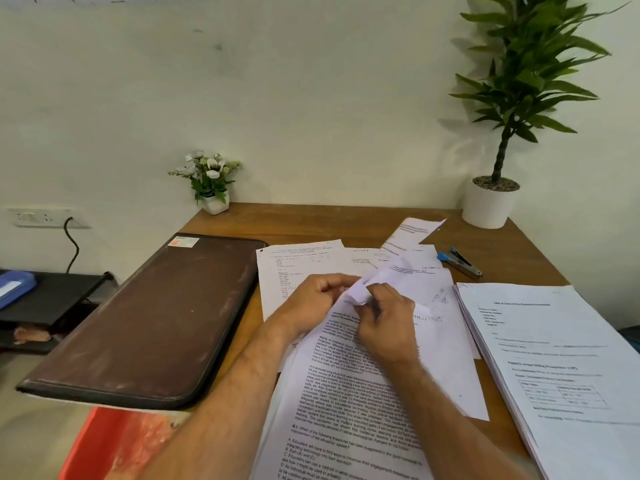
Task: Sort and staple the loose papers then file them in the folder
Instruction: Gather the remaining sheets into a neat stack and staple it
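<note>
Table (304,223): matt wood grain. Folder (162,317): scuffed brown leatherette. Papers (349,403): thin, printed, white. Stapler (459,262): blue plastic, metal.

Looked like a small office or home study corner. Held a wooden desk (311,220) against a plain wall (311,98), spread with printed papers (554,341), a brown folder (166,317) and a blue stapler (459,262). Was dressed with a potted plant (491,202), a small flower pot (211,181) and a wall socket (45,217).
</note>
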The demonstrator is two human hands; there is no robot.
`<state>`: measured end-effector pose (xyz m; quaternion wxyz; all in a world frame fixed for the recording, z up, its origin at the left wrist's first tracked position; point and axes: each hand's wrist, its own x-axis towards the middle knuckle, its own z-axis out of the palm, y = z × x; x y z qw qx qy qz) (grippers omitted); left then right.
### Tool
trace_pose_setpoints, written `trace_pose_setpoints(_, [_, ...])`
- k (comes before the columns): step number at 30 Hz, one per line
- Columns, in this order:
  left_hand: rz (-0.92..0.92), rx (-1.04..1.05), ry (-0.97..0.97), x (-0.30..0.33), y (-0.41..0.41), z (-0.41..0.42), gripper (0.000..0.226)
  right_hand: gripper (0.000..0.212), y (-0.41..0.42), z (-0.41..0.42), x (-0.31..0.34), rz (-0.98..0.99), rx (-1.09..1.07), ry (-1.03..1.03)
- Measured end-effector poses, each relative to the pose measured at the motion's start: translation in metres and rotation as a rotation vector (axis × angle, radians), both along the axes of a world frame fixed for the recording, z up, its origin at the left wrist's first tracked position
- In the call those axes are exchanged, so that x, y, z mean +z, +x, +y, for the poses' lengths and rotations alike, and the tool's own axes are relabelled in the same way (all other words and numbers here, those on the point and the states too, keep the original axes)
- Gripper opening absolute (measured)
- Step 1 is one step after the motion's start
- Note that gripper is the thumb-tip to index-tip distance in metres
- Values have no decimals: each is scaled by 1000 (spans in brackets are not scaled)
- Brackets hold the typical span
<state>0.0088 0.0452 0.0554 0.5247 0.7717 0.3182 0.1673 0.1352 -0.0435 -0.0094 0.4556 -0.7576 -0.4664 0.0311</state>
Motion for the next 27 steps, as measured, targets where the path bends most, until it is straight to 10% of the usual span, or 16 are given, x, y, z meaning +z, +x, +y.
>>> trace_pose_setpoints(11, [55, 682, 92, -24, -17, 33, 20, 17, -1, 1, 5, -105, 38, -12])
trace_pose_setpoints(27, [7, 619, -131, -33, -36, 21, 33, 13, -5, -5, 7, -191, -30, -50])
